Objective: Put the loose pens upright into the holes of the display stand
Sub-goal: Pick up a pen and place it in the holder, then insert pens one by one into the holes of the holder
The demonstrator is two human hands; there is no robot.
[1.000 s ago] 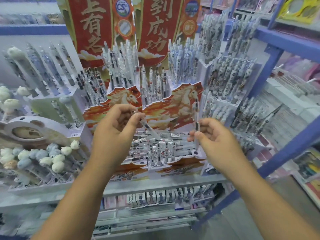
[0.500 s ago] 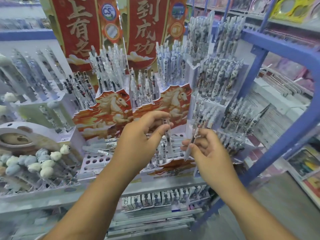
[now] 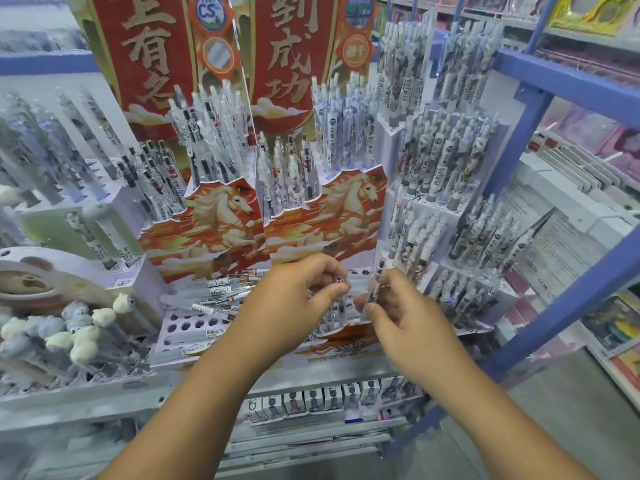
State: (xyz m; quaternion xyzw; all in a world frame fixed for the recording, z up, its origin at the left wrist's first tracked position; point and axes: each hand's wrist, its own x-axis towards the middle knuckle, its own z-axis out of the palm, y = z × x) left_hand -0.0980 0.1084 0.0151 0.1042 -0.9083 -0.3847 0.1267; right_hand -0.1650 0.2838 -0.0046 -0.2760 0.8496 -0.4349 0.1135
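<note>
At your nine o'clock the stand's empty holes (image 3: 194, 323) lie open, though loose pens (image 3: 225, 292) sprawl across them at ten. At twelve, the horse panel (image 3: 322, 216) walls you off; at three, crowded pen racks (image 3: 450, 237).

Shop aisle: blue metal shelving upright (image 3: 530, 112) at 2 o'clock, grey floor (image 3: 575, 420) at 4 o'clock, white shelf edge (image 3: 114, 393) at 8 o'clock, even lighting.

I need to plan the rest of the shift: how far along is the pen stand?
Partly done. A few pens already stand upright in the stand's right side. In hand: the left hand and right hand each hold a pen over that side. Left: a heap of loose pens lies flat on the left side, where many holes stay empty.
</note>
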